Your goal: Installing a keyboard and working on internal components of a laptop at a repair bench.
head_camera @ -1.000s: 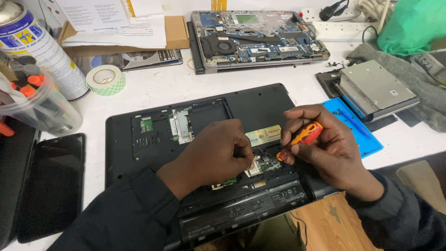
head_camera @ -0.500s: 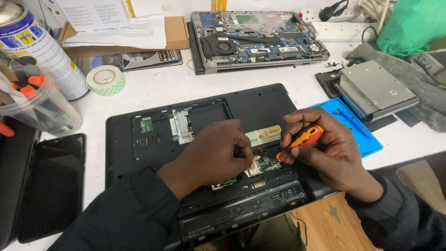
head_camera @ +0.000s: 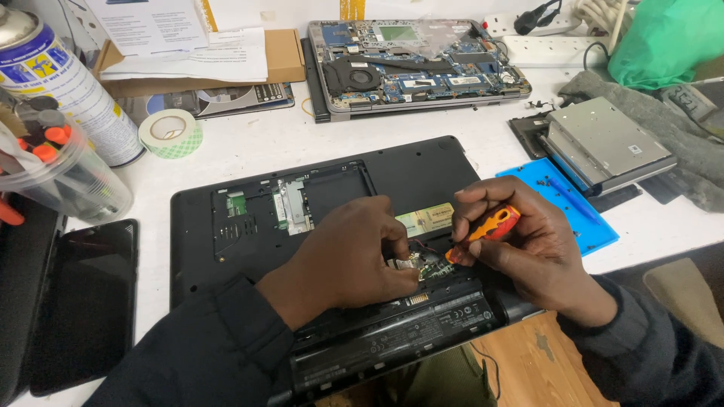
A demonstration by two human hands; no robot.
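Now right hand (head_camera: 528, 241) grips orange screwdriver (head_camera: 486, 230); left hand (head_camera: 354, 256) pinches laptop's (head_camera: 226, 249) small card (head_camera: 403, 262).

Two opened laptops (head_camera: 317, 196) (head_camera: 415, 64), one orange screwdriver (head_camera: 486, 230), one tape roll (head_camera: 171, 133), one spray can (head_camera: 64, 83) and one optical drive (head_camera: 607, 143) are counted.

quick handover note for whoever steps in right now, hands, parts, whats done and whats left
Left hand: fingertips pinching a small part in the open bay of the black laptop.
Right hand: holds an orange screwdriver, tip down in the same bay.
Done: the bay cover is off and the boards are exposed.
Left: the small part is still in the bay. The battery is still seated at the near edge.
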